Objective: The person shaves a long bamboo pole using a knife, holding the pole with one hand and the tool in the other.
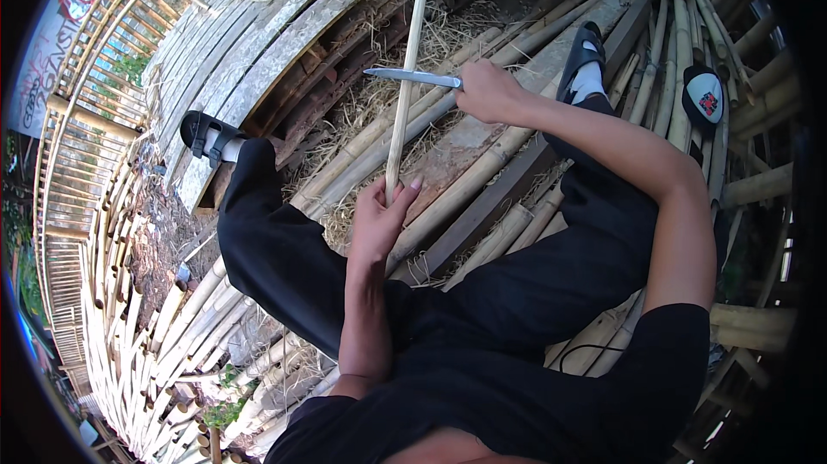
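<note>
A long pale bamboo strip (405, 106) runs from my left hand (382, 216) up past the top edge of the view. My left hand is closed round its near end, with the thumb lying along it. My right hand (489, 92) grips a knife (413, 77) by its handle, which the fingers hide. The blade points left and lies across the strip, well above my left hand. Whether the edge bites into the strip I cannot tell. Bamboo shavings (457, 26) are scattered on the ground beyond the strip.
Several bamboo poles (508, 227) lie beneath and beside my legs. A slatted wooden platform (258, 29) stands at the far left, with my sandalled foot (211, 138) against it. More cut bamboo (172, 361) is stacked lower left by a bamboo fence (82, 171). A cap (704, 95) rests at the right.
</note>
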`<action>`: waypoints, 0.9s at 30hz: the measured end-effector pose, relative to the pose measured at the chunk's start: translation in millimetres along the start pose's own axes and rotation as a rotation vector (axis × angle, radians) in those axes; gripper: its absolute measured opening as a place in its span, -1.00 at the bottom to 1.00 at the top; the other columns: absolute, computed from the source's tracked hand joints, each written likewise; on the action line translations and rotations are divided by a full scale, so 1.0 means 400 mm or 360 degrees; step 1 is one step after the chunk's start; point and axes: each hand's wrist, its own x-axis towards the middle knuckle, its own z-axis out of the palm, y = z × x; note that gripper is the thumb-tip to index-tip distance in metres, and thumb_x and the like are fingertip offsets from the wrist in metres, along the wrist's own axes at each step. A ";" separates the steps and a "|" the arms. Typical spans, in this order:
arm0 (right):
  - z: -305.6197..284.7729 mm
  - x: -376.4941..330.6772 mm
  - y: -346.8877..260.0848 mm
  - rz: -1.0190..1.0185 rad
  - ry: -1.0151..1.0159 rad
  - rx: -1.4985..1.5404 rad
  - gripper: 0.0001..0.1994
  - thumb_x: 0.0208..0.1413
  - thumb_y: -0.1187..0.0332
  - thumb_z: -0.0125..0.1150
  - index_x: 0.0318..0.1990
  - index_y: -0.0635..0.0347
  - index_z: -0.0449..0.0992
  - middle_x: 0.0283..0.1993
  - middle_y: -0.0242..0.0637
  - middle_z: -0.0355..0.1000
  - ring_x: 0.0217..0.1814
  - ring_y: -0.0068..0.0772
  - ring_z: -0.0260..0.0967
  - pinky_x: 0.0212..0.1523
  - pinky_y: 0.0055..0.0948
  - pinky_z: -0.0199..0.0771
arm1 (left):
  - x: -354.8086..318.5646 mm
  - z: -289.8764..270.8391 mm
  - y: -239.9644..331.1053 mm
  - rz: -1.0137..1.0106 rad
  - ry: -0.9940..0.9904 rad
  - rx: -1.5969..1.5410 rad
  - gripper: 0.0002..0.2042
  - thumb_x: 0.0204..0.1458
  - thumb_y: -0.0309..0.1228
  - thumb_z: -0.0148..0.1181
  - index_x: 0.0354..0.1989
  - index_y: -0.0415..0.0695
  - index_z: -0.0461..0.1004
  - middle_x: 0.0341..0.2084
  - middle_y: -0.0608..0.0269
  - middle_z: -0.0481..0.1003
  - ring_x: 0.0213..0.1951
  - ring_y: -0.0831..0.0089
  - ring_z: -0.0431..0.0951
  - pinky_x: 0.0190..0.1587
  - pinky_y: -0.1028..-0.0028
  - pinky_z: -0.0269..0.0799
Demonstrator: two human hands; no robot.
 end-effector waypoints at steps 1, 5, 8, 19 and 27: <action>0.005 -0.018 -0.025 -0.0071 -0.0046 0.0008 -0.80 -0.12 0.36 0.09 -0.46 0.37 0.51 -0.47 0.08 0.46 -0.31 0.15 0.46 -0.23 -0.08 0.48 | -0.008 -0.002 0.005 -0.0051 0.0041 -0.0041 -0.69 0.04 -0.29 0.25 -0.61 -0.03 0.23 -0.76 0.65 0.14 -0.68 0.82 0.02 -0.65 0.67 -0.12; 0.056 -0.074 -0.072 -0.0314 -0.0196 0.0003 -0.79 -0.13 0.34 0.09 -0.47 0.34 0.52 -0.47 0.08 0.46 -0.32 0.13 0.47 -0.24 -0.08 0.48 | -0.002 -0.008 0.002 -0.0042 0.0027 -0.0092 -0.69 0.02 -0.29 0.27 -0.60 -0.04 0.24 -0.76 0.63 0.16 -0.67 0.82 0.04 -0.64 0.66 -0.08; 0.064 -0.065 -0.083 -0.0412 -0.0256 -0.0082 -0.79 -0.14 0.33 0.12 -0.46 0.33 0.53 -0.44 0.08 0.47 -0.30 0.11 0.48 -0.24 -0.10 0.50 | 0.011 -0.005 -0.025 0.0087 0.0029 0.0110 -0.69 -0.01 -0.30 0.29 -0.58 -0.06 0.24 -0.75 0.60 0.18 -0.67 0.80 0.07 -0.63 0.64 -0.04; 0.023 0.008 -0.076 -0.0511 -0.0168 -0.0382 -0.80 -0.23 0.28 0.25 -0.46 0.19 0.57 -0.48 -0.05 0.49 -0.36 -0.03 0.50 -0.29 -0.18 0.52 | 0.012 -0.011 -0.016 0.0112 0.0008 0.0042 -0.71 -0.07 -0.44 0.28 -0.56 -0.06 0.20 -0.74 0.57 0.18 -0.68 0.77 0.09 -0.62 0.66 -0.02; -0.042 0.090 -0.071 -0.0190 -0.0044 -0.0419 -0.73 -0.16 0.24 0.20 -0.43 0.31 0.56 -0.41 0.04 0.50 -0.31 -0.02 0.51 -0.25 -0.19 0.52 | 0.008 -0.048 -0.018 0.0115 -0.0048 -0.0187 -0.73 -0.04 -0.52 0.21 -0.57 -0.05 0.18 -0.70 0.60 0.16 -0.65 0.80 0.09 -0.60 0.68 -0.03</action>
